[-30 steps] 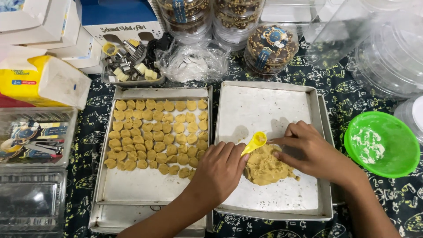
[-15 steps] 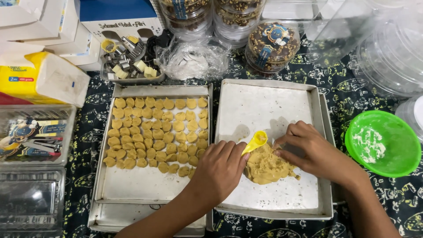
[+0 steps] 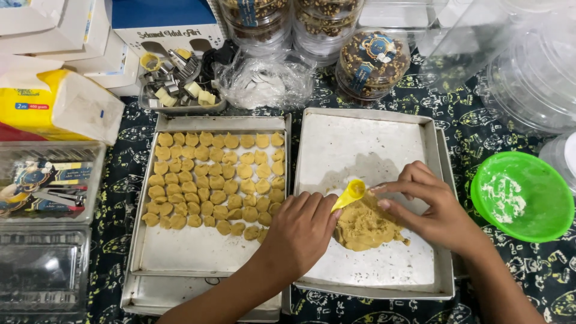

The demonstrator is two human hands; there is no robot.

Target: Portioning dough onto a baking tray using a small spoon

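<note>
- the left hand [image 3: 300, 231] has its grip clamped on a small yellow scoop [image 3: 349, 194], bowl tilted up and to the right, just above the lump of dough [image 3: 363, 227].
- the right hand [image 3: 435, 207] rests with its fingers [image 3: 393, 189] loosely curled at the top edge of the dough, fingertips right by the scoop's bowl; that grip is partly apart and clamped on nothing i can make out.
- the dough sits on the right baking tray [image 3: 384, 141], towards its lower middle, on a floured patch.
- against a second ago, the scoop has risen a little off the dough, and the right fingers have drawn in closer to its bowl; judging by that, a portion is being pressed into or eased out of the scoop, though what is in the bowl is too small to tell.
- the left hand has barely shifted, and the dough lump keeps the same place and much the same shape.
- the left baking tray [image 3: 198, 258] holds rows of small dough pieces [image 3: 216, 180] filling its upper part; the count looks unchanged, with the lower part bare.
- a green bowl [image 3: 522, 195] dusted with flour stands on the desk [image 3: 474, 129] right of the trays, unmoved, as do the cookie jars [image 3: 372, 63] behind.
</note>
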